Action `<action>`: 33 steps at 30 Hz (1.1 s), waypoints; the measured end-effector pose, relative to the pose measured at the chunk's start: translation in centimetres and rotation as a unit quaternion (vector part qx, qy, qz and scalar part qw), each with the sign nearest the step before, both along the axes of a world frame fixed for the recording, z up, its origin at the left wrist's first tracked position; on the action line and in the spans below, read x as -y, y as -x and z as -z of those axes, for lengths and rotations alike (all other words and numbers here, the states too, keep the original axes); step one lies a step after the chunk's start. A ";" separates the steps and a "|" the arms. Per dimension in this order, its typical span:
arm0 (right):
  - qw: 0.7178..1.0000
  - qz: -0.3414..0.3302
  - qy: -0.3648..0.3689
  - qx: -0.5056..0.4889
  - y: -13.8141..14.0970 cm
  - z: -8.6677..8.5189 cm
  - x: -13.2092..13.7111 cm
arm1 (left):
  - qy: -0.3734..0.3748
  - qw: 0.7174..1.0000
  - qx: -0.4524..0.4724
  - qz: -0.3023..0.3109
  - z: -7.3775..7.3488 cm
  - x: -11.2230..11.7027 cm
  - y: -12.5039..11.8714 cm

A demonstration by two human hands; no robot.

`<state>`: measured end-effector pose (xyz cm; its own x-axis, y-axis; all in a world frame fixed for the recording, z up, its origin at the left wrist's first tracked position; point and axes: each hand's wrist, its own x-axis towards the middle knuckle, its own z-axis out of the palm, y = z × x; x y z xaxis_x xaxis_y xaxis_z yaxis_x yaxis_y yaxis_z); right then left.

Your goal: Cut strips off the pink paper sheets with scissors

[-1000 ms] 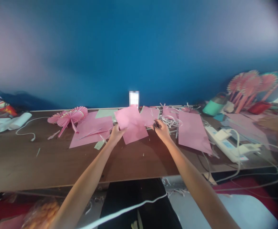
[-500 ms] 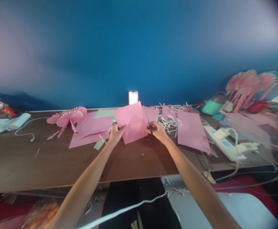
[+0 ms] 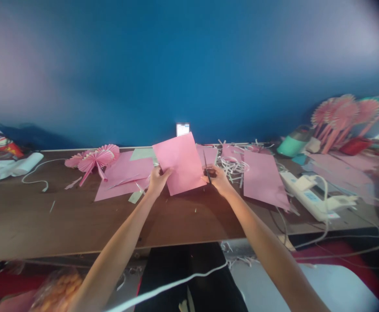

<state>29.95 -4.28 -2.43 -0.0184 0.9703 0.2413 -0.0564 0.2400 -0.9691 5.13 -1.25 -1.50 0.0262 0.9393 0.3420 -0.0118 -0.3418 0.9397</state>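
Observation:
My left hand (image 3: 157,180) pinches the lower left edge of a pink paper sheet (image 3: 179,162) and holds it tilted up above the brown table (image 3: 79,225). My right hand (image 3: 218,178) is closed on a pair of dark scissors (image 3: 206,167) whose blades point up along the sheet's right edge. Both arms reach forward from the bottom of the view.
More pink sheets (image 3: 124,175) lie to the left and another pink sheet (image 3: 263,178) to the right. Folded pink paper fans (image 3: 93,159), white paper strips (image 3: 233,164), a white power strip (image 3: 309,197) with cables, a teal container (image 3: 291,145) and a phone (image 3: 183,129) against the blue wall.
The pink sheet has been lifted off the table and tilted up. My right hand moved left to the sheet's right edge with the scissors.

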 end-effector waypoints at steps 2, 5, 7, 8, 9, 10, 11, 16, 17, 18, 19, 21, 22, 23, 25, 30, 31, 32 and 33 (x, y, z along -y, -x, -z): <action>1.000 0.014 -0.003 -0.022 -0.1 0.0 -0.1 | -0.006 1.000 0.028 -0.004 0.0 -0.3 0.1; 0.997 0.043 -0.004 -0.064 -0.4 0.2 -0.5 | -0.013 0.999 0.023 -0.042 0.5 -0.9 0.6; 0.994 0.064 -0.010 -0.091 -0.7 0.4 -0.8 | -0.010 0.998 -0.005 -0.063 1.2 -1.4 0.9; 0.992 0.074 -0.011 -0.105 -0.9 0.5 -1.0 | -0.005 0.998 -0.017 -0.065 1.5 -1.5 1.0; 0.989 0.081 -0.010 -0.121 -1.0 0.6 -1.2 | -0.003 0.998 -0.025 -0.061 1.8 -1.7 1.0; 0.987 0.087 -0.004 -0.136 -1.1 0.7 -1.3 | -0.006 0.998 -0.032 -0.050 2.0 -1.7 1.0; 0.985 0.091 0.006 -0.148 -1.3 0.8 -1.4 | -0.019 0.998 -0.042 -0.037 2.0 -1.7 0.9; 0.984 0.083 0.055 -0.149 -1.4 0.7 -1.5 | -0.192 0.959 -0.207 -0.019 1.1 -0.7 0.3; 0.985 0.074 0.058 -0.144 -1.3 0.6 -1.4 | -0.224 0.944 -0.242 -0.030 0.8 -0.5 0.2; 0.987 0.063 0.060 -0.139 -1.2 0.5 -1.2 | -0.247 0.929 -0.272 -0.040 0.5 -0.2 0.1; 0.988 0.049 0.063 -0.134 -1.1 0.4 -1.1 | -0.263 0.917 -0.295 -0.049 0.3 0.0 0.1; 0.989 0.020 0.070 -0.130 -1.0 0.2 -0.8 | -0.279 0.901 -0.329 -0.053 0.1 0.2 0.1; 0.989 0.010 0.072 -0.130 -0.9 0.1 -0.7 | -0.283 0.897 -0.338 -0.046 0.0 0.3 0.1; 0.989 0.005 0.072 -0.131 -0.8 0.1 -0.6 | -0.285 0.896 -0.337 -0.038 0.0 0.3 0.1; 0.989 0.000 0.066 -0.130 -0.7 0.0 -0.5 | -0.272 0.913 -0.302 -0.029 0.0 0.4 0.2; 0.991 -0.021 0.041 -0.122 -0.8 -0.2 -0.4 | -0.084 0.982 -0.052 -0.162 -0.2 -0.4 0.6; 0.991 -0.018 0.040 -0.123 -0.8 -0.2 -0.4 | -0.049 0.981 0.003 -0.189 -0.2 -0.8 0.9; 0.992 -0.014 0.040 -0.123 -0.8 -0.2 -0.4 | -0.023 0.977 0.053 -0.205 -0.2 -1.2 1.1; 0.992 -0.010 0.042 -0.121 -0.9 -0.2 -0.4 | -0.005 0.973 0.098 -0.209 -0.2 -1.6 1.3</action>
